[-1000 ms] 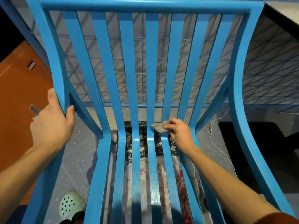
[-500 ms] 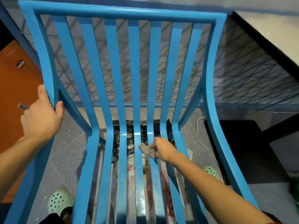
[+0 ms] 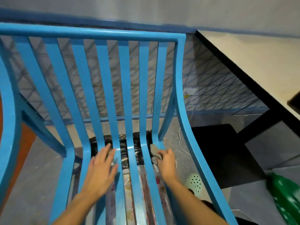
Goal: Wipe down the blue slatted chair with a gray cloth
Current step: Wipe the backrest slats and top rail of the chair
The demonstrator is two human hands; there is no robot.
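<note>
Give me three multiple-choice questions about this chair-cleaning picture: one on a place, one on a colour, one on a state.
1. Where is the gray cloth?
A. on the top rail
B. on a seat slat near the chair's right side
C. on the floor

2. What colour is the perforated shoe?
A. red
B. black
C. pale green

3. How is the left hand?
A. open, fingers spread over the seat slats
B. gripping the side frame
C. holding the cloth

Answers:
1 B: the right hand grips it against a slat of the blue chair there.
2 C: its top is plainly pale green.
3 A: its fingers are straight and hold nothing.
</note>
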